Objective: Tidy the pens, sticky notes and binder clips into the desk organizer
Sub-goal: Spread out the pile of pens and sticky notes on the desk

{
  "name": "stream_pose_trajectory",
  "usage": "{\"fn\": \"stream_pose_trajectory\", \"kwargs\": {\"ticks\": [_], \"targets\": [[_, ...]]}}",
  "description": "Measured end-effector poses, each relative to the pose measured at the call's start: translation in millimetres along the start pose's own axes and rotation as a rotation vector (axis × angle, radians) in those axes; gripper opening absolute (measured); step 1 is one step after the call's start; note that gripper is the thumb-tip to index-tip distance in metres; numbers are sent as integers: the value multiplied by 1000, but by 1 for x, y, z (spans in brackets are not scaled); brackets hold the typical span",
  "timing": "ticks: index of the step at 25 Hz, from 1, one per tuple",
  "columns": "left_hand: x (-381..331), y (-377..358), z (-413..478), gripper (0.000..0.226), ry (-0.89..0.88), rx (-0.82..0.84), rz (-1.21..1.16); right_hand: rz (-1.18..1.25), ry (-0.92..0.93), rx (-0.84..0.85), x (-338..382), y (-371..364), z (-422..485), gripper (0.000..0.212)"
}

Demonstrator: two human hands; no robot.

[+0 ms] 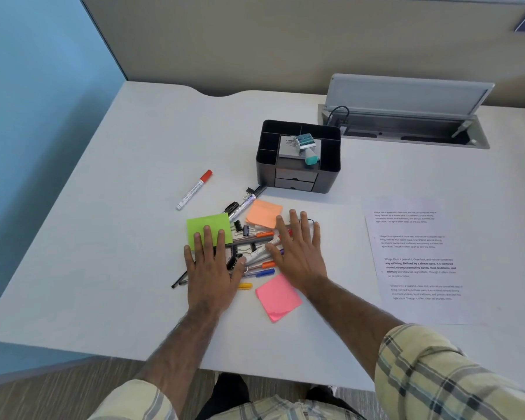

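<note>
While fingers (208,237) splay flat — pens (256,253) lie between.

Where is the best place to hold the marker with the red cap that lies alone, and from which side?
Grip the red-capped marker across the middle of its white barrel, coming from above. It lies flat on the desk, apart from the pile, with bare space along both long sides for fingers.

Left hand (212,269): lying flat, palm down, fingers spread. Right hand (297,253): lying flat, palm down, fingers splayed. Both forearms reaching forward, bare; plaid sleeves pushed back.
</note>
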State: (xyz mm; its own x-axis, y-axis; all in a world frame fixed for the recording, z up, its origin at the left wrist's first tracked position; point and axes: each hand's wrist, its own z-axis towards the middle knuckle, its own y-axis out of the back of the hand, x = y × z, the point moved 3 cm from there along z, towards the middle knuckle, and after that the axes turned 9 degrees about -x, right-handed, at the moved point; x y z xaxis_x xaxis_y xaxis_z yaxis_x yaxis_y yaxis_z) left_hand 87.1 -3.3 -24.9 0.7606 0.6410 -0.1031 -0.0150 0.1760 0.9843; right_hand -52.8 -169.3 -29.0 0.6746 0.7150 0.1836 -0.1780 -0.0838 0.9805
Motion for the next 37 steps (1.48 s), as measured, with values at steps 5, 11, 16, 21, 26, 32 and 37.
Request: {"fn": "stream_pose_trajectory", "kwargs": {"ticks": [5,11,16,21,26,32,37], "targets": [[10,0,9,79,22,-9,2,11,46,-4,17,-4,3,72],[0,12,13,76,21,-97,-50,15,44,-11,14,-2,-1,72],[-65,6,-24,85,-355,-106,-90,-14,-3,-34,-26,12,-15,71],[-66,-2,-30,82,-377,-59,41,-33,-354,-148,-109,36,-32,68],[-55,-1,-16,77,-354,-40,61,11,-669,-46,-151,40,-60,77],[-52,-4,-3,72,-414,-19,72,24,-647,37,-119,41,-63,75],[-49,-4,-1,71,-446,-12,85,-4,-559,73,-102,44,-56,70]]}}
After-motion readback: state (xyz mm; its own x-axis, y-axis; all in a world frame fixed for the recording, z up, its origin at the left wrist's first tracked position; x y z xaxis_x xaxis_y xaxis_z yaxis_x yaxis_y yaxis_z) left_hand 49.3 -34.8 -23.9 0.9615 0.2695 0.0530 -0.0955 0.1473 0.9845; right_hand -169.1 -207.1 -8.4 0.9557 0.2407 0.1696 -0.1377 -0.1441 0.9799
